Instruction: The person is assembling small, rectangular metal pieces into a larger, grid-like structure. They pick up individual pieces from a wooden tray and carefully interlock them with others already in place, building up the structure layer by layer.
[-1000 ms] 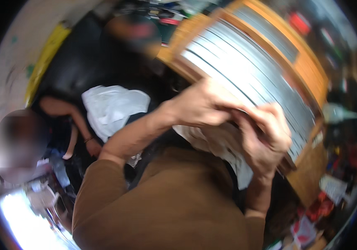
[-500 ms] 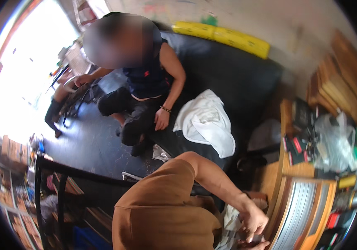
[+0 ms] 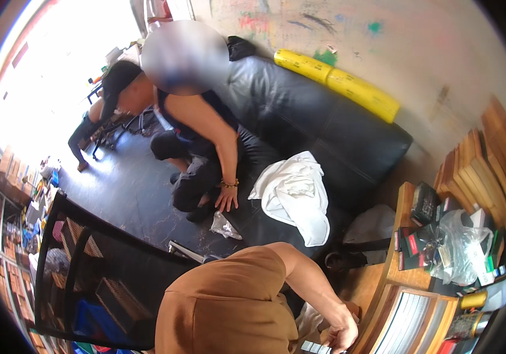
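My left arm reaches from the brown sleeve (image 3: 229, 295) toward the lower right. At its end my left hand (image 3: 343, 331) is bent down with its fingers curled closed. By the fingertips, at the lower edge, lies a small whitish, segmented strip (image 3: 315, 347); what the fingers grip is hidden. Some pale crumpled cloth or paper (image 3: 309, 321) shows just beside the wrist. My right hand is out of the picture. A wooden-framed stack of pale and brown slats (image 3: 409, 321) stands close to the right of my left hand.
A person in a dark sleeveless top (image 3: 203, 127) sits on the black couch (image 3: 324, 115), beside a white cloth (image 3: 294, 194). Yellow rolls (image 3: 335, 85) lie along its back. A wooden cabinet (image 3: 403, 236) holds a plastic bag (image 3: 465, 245). Left stands a black mesh chair back (image 3: 117, 283).
The seated person has leaned forward to the left. My view has shifted. My left hand has come lower and slightly left, and my right hand, partly visible before, has left the picture.
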